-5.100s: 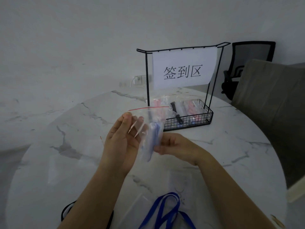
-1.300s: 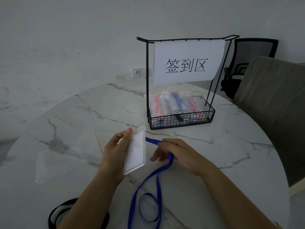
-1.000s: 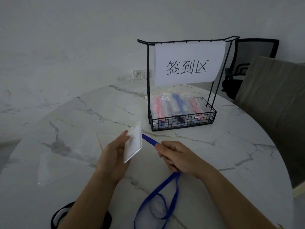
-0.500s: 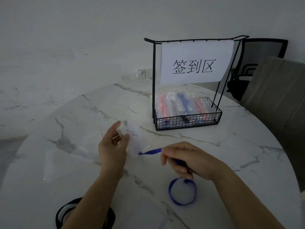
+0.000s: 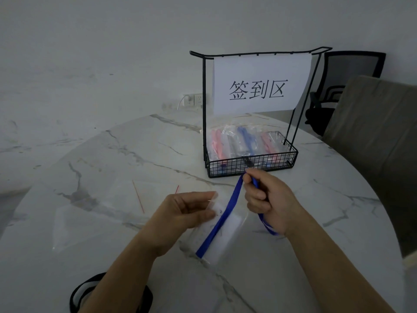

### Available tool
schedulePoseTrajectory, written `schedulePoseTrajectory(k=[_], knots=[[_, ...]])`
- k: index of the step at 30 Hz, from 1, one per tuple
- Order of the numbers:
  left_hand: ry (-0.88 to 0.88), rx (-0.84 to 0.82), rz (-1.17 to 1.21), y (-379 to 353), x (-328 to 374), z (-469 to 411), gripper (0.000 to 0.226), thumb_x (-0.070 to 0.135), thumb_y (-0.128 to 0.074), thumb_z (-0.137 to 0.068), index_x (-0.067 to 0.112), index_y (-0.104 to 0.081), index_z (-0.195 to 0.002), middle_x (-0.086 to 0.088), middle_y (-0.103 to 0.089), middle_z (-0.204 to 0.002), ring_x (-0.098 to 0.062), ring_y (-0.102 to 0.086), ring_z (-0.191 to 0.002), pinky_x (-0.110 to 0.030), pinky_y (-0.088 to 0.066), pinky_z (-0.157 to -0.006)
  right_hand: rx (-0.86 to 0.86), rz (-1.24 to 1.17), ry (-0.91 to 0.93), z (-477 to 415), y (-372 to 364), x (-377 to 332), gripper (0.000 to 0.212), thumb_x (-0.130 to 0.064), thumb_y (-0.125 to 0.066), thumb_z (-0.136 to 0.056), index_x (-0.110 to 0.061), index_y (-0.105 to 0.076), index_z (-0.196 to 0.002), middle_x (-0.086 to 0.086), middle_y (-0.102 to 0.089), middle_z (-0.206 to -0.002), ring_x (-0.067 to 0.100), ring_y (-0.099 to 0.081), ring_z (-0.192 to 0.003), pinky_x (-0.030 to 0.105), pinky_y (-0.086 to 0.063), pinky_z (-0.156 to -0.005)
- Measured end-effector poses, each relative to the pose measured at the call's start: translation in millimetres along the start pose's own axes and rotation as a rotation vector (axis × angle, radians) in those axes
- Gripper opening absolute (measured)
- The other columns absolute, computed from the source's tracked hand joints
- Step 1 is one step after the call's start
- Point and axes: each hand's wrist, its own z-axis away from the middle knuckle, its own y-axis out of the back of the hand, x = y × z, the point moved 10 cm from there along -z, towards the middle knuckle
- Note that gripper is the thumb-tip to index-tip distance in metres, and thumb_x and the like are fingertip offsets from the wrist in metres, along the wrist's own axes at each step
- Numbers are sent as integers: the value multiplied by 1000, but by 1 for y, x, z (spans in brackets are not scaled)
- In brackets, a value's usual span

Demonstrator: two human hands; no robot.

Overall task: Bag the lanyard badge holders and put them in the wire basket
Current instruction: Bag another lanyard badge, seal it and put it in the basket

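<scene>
**Blue lanyard goes round its holder before bagging, basket waiting across the table**

My left hand [image 5: 187,211] pinches the clear badge holder [image 5: 233,224] near its top, thumb & fingers curled on it. My right hand [image 5: 268,204] is closed tight round the blue lanyard [image 5: 224,211], which runs diagonally across the holder's face. Best approach, I reckon: keep the strap flat w/ even pull, lay the turns lengthwise, no twists — so the bundle slips into an empty zip bag [image 5: 119,199] at left. The wire basket [image 5: 250,164] sits just beyond my right hand — bagged ones already inside.
</scene>
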Motion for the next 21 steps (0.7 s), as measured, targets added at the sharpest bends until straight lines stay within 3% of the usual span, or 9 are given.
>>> schedulePoseTrajectory(k=[2,5,11,14,16,18,21], knots=[[-6,-35,123,-4,1,0,35,10,-73,-83,16,-72,-117,-14,-72,-111,-28,-70,-102,-33,-57,-79,47,68,-56,-2,6,8,34,-34,-54,-97,-18,-62,-68,-4,-34,-50,8,-22,-37,20,-22,-35],[-50,39,327,3,7,-1,32,9,-69,-84,15,-72,-115,-14,-72,-111,-27,-70,-100,-34,-58,-77,53,238,-156,-1,8,22,29,-41,-61,-94,-17,-63,-77,-4,-38,-53,8,-24,-41,19,-21,-36],[-68,348,610,43,-1,-1,39,6,-63,-80,4,-60,-120,-13,-69,-108,-20,-71,-92,-29,-60,-74,-233,630,-217,8,-22,49,25,-38,-55,-100,-29,-78,-96,-6,-48,-65,7,-33,-49,19,-30,-44],[-81,500,619,60,-7,3,31,3,-61,-87,7,-56,-117,-12,-66,-107,-19,-71,-87,-28,-59,-68,-323,737,-200,10,-31,52,24,-35,-53,-102,-29,-75,-109,-9,-52,-64,6,-39,-52,18,-35,-49],[-102,571,609,67,-10,6,19,1,-60,-90,11,-57,-106,-11,-65,-103,-19,-70,-85,-29,-59,-65,-346,776,-209,11,-32,54,24,-31,-53,-102,-28,-74,-113,-12,-55,-64,4,-44,-52,17,-39,-50],[-120,641,561,74,-12,11,17,1,-61,-91,17,-57,-96,-10,-65,-101,-21,-69,-87,-29,-58,-65,-317,801,-184,9,-30,52,23,-27,-53,-102,-28,-74,-110,-15,-60,-65,2,-48,-53,15,-41,-52],[-142,750,329,84,-5,17,19,3,-64,-91,20,-55,-95,-9,-65,-107,-24,-67,-95,-29,-59,-69,-226,892,-2,4,-27,34,19,-24,-56,-100,-30,-74,-97,-18,-67,-69,-4,-54,-57,11,-42,-55]])
